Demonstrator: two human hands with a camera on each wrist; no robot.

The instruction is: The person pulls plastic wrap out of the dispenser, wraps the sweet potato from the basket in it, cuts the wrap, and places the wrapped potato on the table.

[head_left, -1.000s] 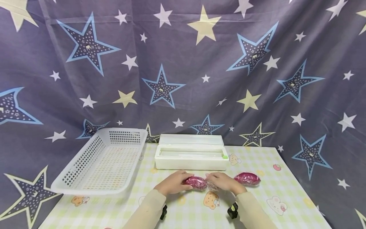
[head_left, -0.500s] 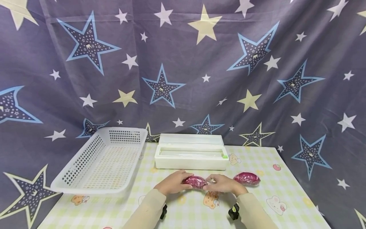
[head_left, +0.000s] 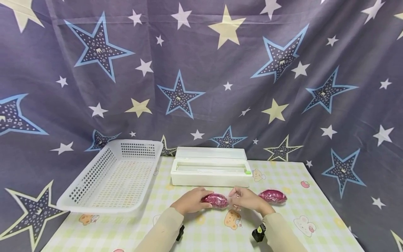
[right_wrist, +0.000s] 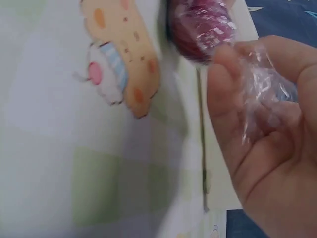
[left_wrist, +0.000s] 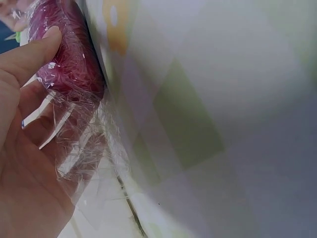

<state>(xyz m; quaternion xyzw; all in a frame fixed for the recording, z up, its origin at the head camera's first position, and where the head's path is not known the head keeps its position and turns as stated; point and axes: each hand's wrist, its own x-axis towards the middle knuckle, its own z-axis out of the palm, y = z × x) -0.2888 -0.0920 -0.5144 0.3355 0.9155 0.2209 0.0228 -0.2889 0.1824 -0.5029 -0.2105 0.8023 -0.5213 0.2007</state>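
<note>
A purple sweet potato (head_left: 218, 201) wrapped in cling film lies on the checked tablecloth. My left hand (head_left: 191, 202) holds it at its left end, the thumb along its near side in the left wrist view, where loose film (left_wrist: 81, 136) trails over the palm. At the other end, my right hand (head_left: 248, 201) pinches the gathered film tail (right_wrist: 260, 87) between thumb and forefinger. A second film-wrapped sweet potato (head_left: 273, 196) rests on the cloth just beyond my right wrist.
Behind the hands stands a long white cling film dispenser box (head_left: 211, 180), its lid raised, with a green slider (head_left: 248, 172) at the right. A white plastic basket (head_left: 94, 210) occupies the left of the table. A star-patterned curtain (head_left: 201, 70) hangs behind.
My right fingers come in to the sweet potato's right end, then draw slightly away to the right with the film tail pinched. The left hand keeps its hold, nearly still.
</note>
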